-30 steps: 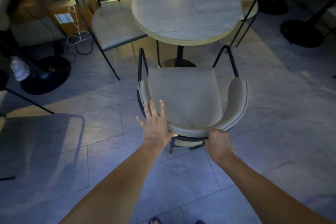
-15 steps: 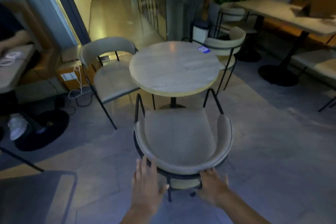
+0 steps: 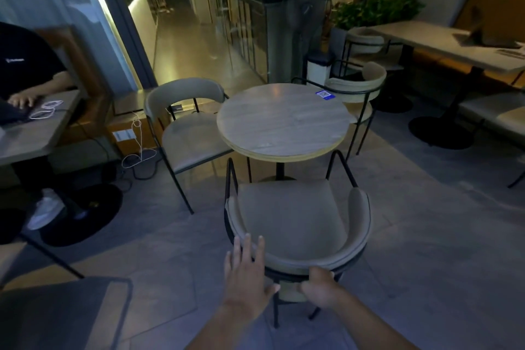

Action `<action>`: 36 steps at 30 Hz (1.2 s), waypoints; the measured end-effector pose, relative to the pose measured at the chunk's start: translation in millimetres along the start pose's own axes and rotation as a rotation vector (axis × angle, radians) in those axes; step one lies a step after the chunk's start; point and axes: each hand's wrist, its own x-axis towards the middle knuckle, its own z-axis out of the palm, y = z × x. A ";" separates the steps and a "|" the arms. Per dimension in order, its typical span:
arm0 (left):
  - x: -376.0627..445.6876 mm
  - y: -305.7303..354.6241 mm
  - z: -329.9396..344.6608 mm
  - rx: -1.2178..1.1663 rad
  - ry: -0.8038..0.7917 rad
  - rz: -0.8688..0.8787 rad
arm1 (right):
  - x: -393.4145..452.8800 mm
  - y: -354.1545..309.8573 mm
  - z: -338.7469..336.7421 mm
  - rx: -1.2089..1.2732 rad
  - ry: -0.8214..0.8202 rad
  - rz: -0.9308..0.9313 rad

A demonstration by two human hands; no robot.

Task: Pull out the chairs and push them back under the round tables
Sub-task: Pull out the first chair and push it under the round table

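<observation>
A beige padded chair [image 3: 292, 219] with a black metal frame stands in front of me, its seat clear of the round wooden table [image 3: 281, 119]. My left hand [image 3: 247, 275] rests flat with fingers spread on the left of the curved backrest. My right hand [image 3: 321, 288] is curled around the backrest's lower rear edge. A second beige chair [image 3: 187, 133] stands left of the table, partly tucked under it. A third chair [image 3: 358, 88] stands behind the table at the right.
A person [image 3: 25, 71] sits at a table [image 3: 31, 133] on the left, with a black pedestal base [image 3: 82, 213] and white cables [image 3: 136, 150] on the floor. A long table [image 3: 454, 45] and bench stand at the right. A grey surface [image 3: 56, 315] lies near left.
The view has lifted from looking down at the chair to looking across the room. Both hands stay on the backrest, and the chair's seat stands slightly farther from the table.
</observation>
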 end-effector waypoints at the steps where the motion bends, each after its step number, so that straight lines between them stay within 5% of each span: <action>1: 0.2 1.8 -3.1 0.012 0.021 0.004 | -3.7 -1.1 0.4 0.009 0.008 0.004; 20: -21.2 12.1 -16.5 0.051 0.137 0.048 | -36.1 0.8 4.3 0.259 0.113 -0.131; 25: -27.3 14.6 -33.0 0.057 0.161 0.046 | -53.9 -4.4 0.7 0.055 0.037 -0.174; 30: -38.3 46.5 -90.0 0.026 0.209 0.039 | -103.7 -34.7 -65.3 -0.062 0.068 -0.323; 36: -54.1 120.9 -181.3 0.004 0.299 0.089 | -195.6 -35.3 -173.8 -0.241 0.296 -0.288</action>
